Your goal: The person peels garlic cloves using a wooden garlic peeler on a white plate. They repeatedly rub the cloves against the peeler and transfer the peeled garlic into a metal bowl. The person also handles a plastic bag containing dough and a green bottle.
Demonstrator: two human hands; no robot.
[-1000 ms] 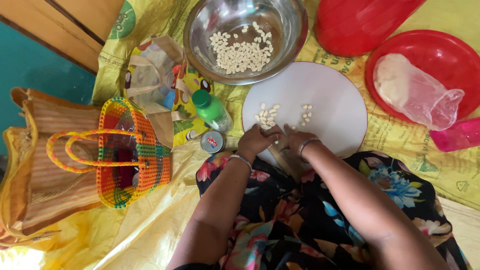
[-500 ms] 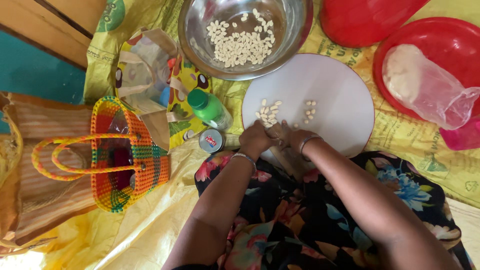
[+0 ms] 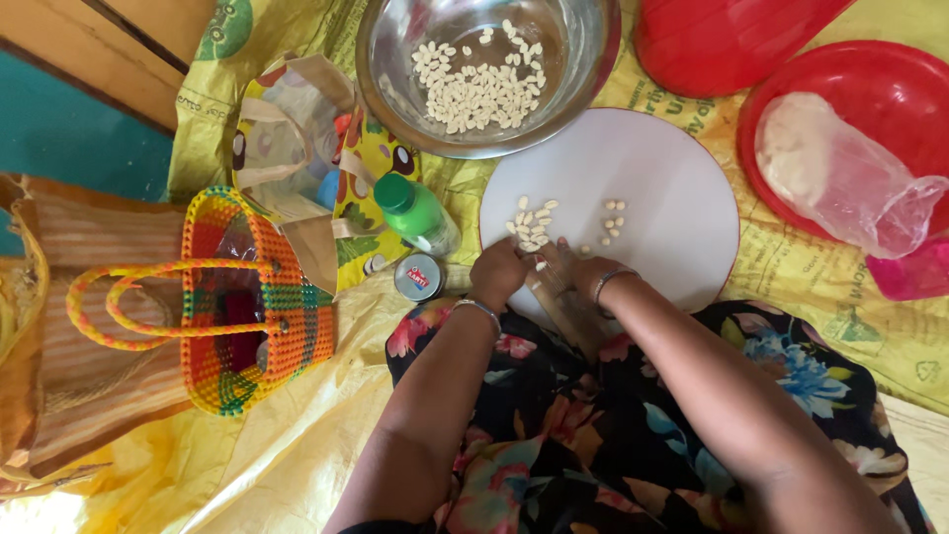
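White round board (image 3: 652,198): flat on yellow sheet (image 3: 297,445), between steel bowl (image 3: 583,59) and the lap.
Steel bowl: holds many pale peeled cloves.
Left hand (image 3: 499,275), right hand (image 3: 578,277): at the board's near edge, fingers curled narrow; contents unclear.
Loose cloves (image 3: 532,225): small, creamy-white, two clusters on the board, just beyond the hands.

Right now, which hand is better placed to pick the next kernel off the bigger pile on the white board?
Left. The left hand sits at the near edge of the bigger pile of kernels on the white board. The right hand lies further right, beside the smaller cluster.
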